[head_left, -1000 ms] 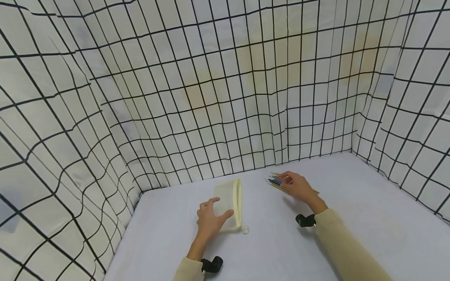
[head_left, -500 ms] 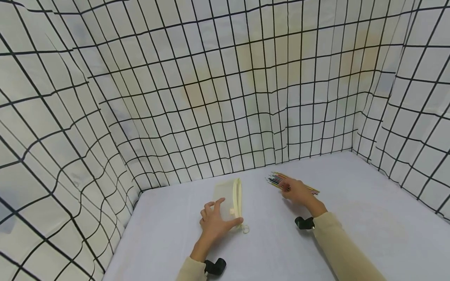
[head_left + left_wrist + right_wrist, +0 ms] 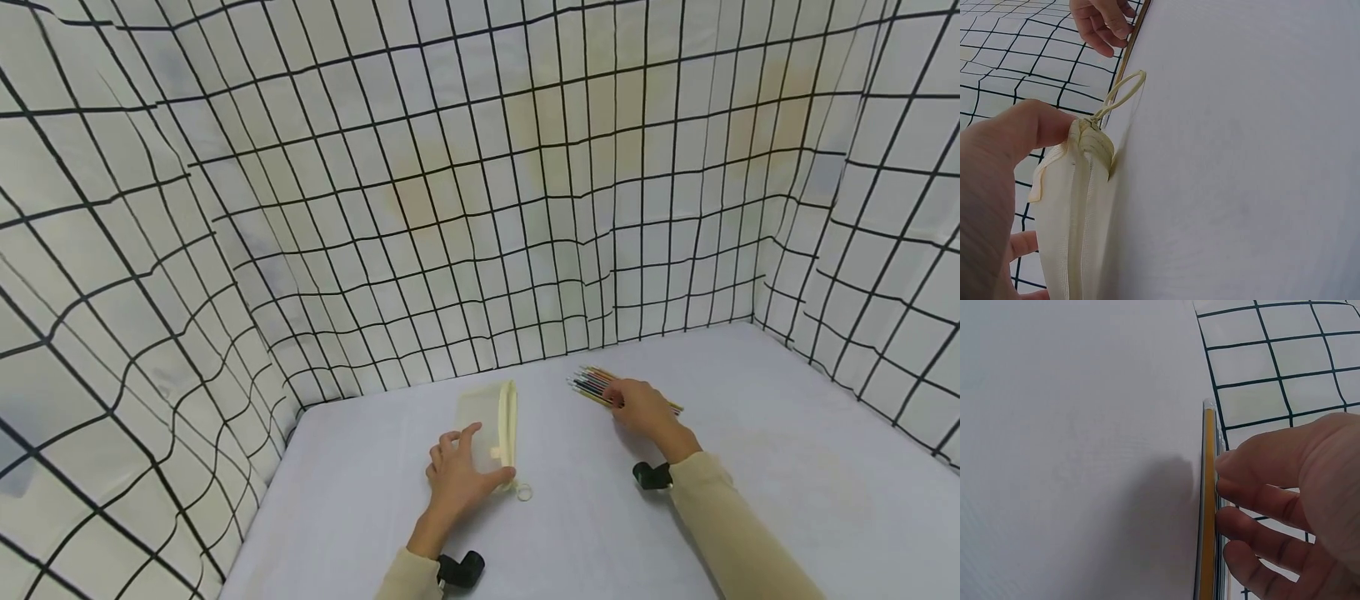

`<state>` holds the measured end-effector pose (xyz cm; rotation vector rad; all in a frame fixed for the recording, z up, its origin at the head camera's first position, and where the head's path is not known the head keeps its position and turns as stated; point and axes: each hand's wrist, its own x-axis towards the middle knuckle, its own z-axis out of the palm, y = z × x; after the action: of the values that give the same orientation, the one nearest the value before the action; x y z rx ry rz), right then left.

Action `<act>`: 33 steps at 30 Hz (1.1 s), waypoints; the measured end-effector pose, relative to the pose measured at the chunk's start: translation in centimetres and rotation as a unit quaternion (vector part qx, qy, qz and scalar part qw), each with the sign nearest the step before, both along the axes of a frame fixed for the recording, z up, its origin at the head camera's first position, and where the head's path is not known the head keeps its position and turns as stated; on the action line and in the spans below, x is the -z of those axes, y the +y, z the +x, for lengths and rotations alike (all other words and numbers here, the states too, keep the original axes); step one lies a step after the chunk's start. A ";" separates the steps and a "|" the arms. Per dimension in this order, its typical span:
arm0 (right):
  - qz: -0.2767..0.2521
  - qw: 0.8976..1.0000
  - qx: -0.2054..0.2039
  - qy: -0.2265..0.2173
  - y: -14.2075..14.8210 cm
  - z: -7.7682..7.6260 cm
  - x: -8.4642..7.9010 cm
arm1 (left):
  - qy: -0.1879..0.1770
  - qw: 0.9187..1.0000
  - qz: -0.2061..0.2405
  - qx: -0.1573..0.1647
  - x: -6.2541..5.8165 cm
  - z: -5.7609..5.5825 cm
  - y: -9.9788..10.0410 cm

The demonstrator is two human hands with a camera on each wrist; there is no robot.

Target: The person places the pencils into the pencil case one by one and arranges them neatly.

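Note:
A pale yellow zippered pouch (image 3: 480, 407) lies flat, with a small loop (image 3: 524, 492) at the near end of its zipper. My left hand (image 3: 457, 482) is spread over the near part of the pouch. In the left wrist view its thumb (image 3: 1047, 122) rests on the pouch corner by the loop, other fingers apart behind the cloth. To the right is a row of coloured pencils (image 3: 591, 382). My right hand (image 3: 643, 408) reaches over them from the near side. The right wrist view shows loosely bent fingertips (image 3: 1235, 520) right at the pencils, beside a yellow one (image 3: 1209, 487).
A white cloth covers the table (image 3: 570, 517). White curtain walls with a black grid (image 3: 525, 233) stand behind it and along both sides. Each wrist carries a small black camera, one near the left sleeve (image 3: 461, 570) and one near the right (image 3: 651, 476).
My left hand has moved right, its thumb now at the pouch's zipper end. My right hand drew back slightly from the pencils' far side, then shifted right along them.

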<state>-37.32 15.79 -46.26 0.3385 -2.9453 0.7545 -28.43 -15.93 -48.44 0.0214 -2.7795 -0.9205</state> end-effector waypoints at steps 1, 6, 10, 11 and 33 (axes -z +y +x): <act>0.002 1.000 0.003 0.000 0.0 0.0 0.0 | 0.001 1.000 -0.001 0.002 0.1 0.0 -0.1; 0.010 1.000 0.000 0.006 0.2 0.1 0.1 | 0.006 1.000 -0.005 0.009 0.2 -0.1 -0.4; 0.007 1.000 -0.004 0.003 0.1 0.2 0.3 | 0.008 1.000 0.001 0.007 0.3 -0.1 -0.5; 0.006 1.000 -0.005 0.002 0.1 0.2 0.4 | 0.008 1.000 0.003 0.006 0.4 -0.2 -0.6; 0.019 1.000 -0.013 -0.015 -0.2 0.2 0.1 | 0.019 1.000 0.017 -0.004 0.7 -0.1 -0.8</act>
<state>-37.09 15.59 -46.34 0.3736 -2.9925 0.7130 -28.57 -16.69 -49.16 0.0194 -2.7276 -0.9574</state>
